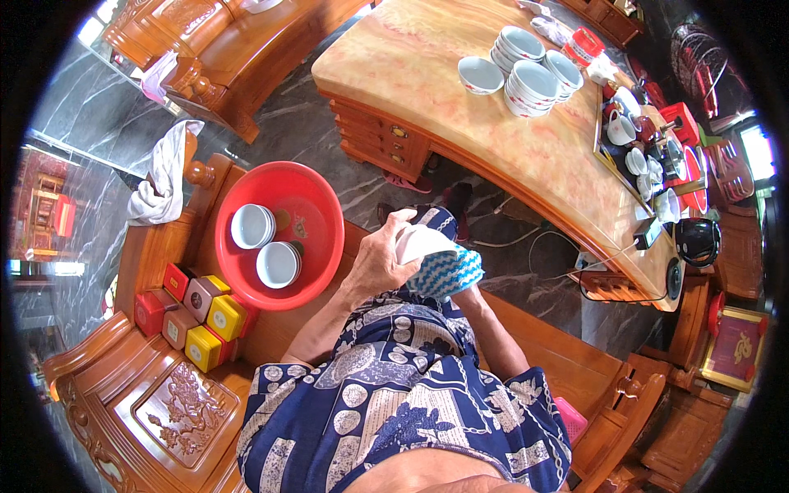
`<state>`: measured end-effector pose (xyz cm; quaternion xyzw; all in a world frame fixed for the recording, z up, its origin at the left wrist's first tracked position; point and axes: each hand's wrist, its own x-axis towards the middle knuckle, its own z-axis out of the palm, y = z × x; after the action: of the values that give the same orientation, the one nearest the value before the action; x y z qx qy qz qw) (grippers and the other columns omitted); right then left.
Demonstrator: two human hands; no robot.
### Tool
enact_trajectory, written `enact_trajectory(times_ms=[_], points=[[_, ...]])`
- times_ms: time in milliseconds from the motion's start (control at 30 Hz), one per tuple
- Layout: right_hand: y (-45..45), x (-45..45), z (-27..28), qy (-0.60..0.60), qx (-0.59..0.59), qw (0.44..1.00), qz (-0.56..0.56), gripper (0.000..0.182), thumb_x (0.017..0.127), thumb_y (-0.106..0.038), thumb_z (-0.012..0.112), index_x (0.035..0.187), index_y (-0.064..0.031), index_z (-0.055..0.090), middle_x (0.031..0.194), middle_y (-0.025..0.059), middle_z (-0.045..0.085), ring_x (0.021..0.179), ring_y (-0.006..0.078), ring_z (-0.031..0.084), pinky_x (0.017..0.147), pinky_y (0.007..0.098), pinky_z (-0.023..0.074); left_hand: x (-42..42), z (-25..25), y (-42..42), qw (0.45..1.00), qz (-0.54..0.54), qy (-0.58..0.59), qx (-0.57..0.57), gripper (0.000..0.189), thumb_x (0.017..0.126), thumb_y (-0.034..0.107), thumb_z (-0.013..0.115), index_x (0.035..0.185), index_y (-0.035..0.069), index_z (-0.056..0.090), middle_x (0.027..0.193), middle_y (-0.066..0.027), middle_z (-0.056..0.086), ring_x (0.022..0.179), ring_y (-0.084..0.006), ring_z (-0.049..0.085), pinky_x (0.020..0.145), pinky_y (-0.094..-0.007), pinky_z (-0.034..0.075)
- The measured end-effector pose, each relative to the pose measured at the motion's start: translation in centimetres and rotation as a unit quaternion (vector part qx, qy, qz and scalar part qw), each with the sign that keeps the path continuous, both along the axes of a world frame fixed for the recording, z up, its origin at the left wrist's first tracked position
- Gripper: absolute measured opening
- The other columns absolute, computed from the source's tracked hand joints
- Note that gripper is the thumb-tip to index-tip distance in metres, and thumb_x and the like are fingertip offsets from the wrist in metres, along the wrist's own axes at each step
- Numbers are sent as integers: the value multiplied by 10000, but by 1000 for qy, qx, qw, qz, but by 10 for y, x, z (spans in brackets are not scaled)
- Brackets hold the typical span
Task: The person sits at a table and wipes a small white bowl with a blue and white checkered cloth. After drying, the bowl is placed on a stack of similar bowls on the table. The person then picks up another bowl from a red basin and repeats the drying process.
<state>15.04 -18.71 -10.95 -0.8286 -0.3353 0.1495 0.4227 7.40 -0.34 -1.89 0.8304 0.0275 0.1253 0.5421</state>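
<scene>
My left hand [381,259] grips a white bowl [424,243] by its rim and side, above my lap. A blue-and-white knitted cloth [449,273] lies against the bowl's near right side. Behind that cloth is my right hand [466,297], its fingers mostly hidden, holding the cloth to the bowl. To the left, a red plastic basin [320,246] sits on the wooden bench and holds two short stacks of white bowls, one stack [249,227] farther and one stack [276,265] nearer.
On the stone-topped table [394,68] stand several stacked bowls [535,80], a single bowl [481,73] and a tea tray [610,161] with cups. Several tins [200,314] lie on the bench by the basin. A grey towel [163,179] hangs over the bench arm. Cables [531,243] trail beneath the table.
</scene>
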Motion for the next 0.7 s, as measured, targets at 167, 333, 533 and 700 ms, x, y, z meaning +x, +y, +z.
enact_trajectory(times_ms=[167, 333, 533, 700], points=[[-3, 10, 21, -191, -31, 981, 4, 382, 673, -250, 733, 1014, -102, 645, 955, 67, 632, 840, 245, 626, 682, 364, 488, -1, 5, -4, 997, -27, -17, 68, 679, 709, 91, 692, 1302, -9, 376, 1031, -259, 613, 972, -398, 628, 844, -405, 512], [0, 6, 80, -197, -13, 979, 55, 430, 675, -179, 722, 1082, -92, 614, 1005, 120, 622, 897, 290, 615, 746, 350, 505, 0, 4, -7, 995, -37, 2, 94, 731, 700, 169, 712, 1313, -2, 352, 977, -252, 631, 895, -410, 641, 788, -421, 518], [11, 1, 103, -261, -28, 951, 162, 497, 673, -169, 729, 1140, -86, 581, 1048, 129, 615, 948, 306, 607, 802, 363, 503, 2, -7, -14, 992, -57, 29, 112, 802, 704, 266, 745, 1337, 10, 322, 941, -250, 649, 871, -421, 641, 762, -449, 511], [18, 7, 91, -193, 34, 970, 142, 555, 670, -161, 736, 1188, -81, 554, 1084, 137, 608, 991, 320, 600, 849, 374, 501, -2, 2, -9, 994, -32, 83, 58, 795, 686, 176, 721, 1351, 6, 319, 934, -249, 657, 861, -399, 655, 779, -411, 516]])
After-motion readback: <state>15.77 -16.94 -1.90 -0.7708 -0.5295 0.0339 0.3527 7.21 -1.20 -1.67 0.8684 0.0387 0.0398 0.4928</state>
